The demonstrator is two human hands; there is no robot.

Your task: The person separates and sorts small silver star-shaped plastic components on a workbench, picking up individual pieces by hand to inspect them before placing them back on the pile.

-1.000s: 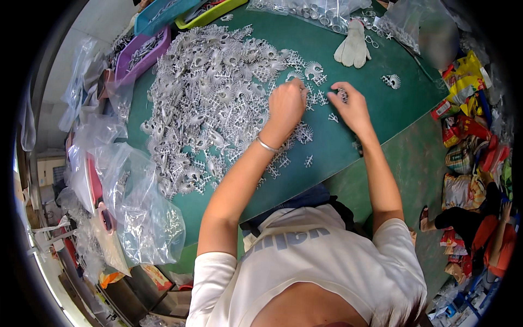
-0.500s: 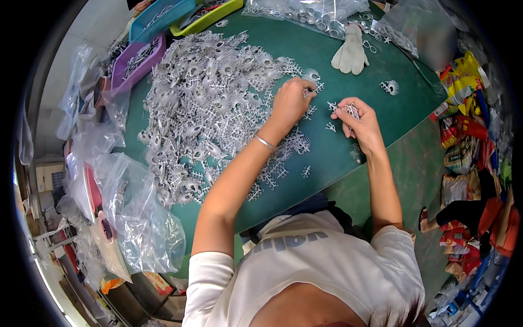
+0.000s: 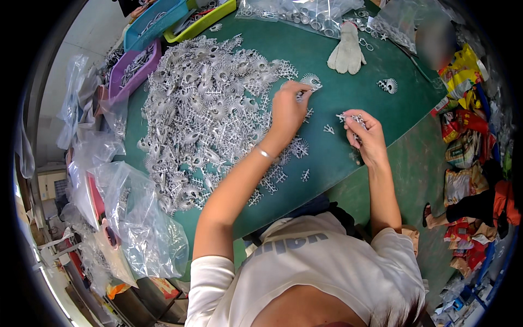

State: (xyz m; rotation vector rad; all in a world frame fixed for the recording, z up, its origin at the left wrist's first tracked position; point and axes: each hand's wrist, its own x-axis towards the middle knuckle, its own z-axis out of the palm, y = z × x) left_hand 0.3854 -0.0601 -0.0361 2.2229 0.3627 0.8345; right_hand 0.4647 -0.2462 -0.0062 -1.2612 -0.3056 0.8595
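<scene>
Silver-grey branched pieces point(image 3: 357, 124) fill my right grip point(image 3: 369, 136), green bench point(image 3: 403, 111) edge at five o'clock; across a gap, my left grip point(image 3: 289, 106) pinches something grey point(image 3: 300, 97) at the heap's point(image 3: 212, 109) three-o'clock fringe.

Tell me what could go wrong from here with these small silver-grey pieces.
The right hand holds several silver-grey branched pieces, some poking out of its grip, so one might slip out. A lone silver-grey branched piece lies near the close edge of the green tabletop and could get brushed off. In the big silver-grey heap, many pieces overlap, so they may snag on each other.
</scene>
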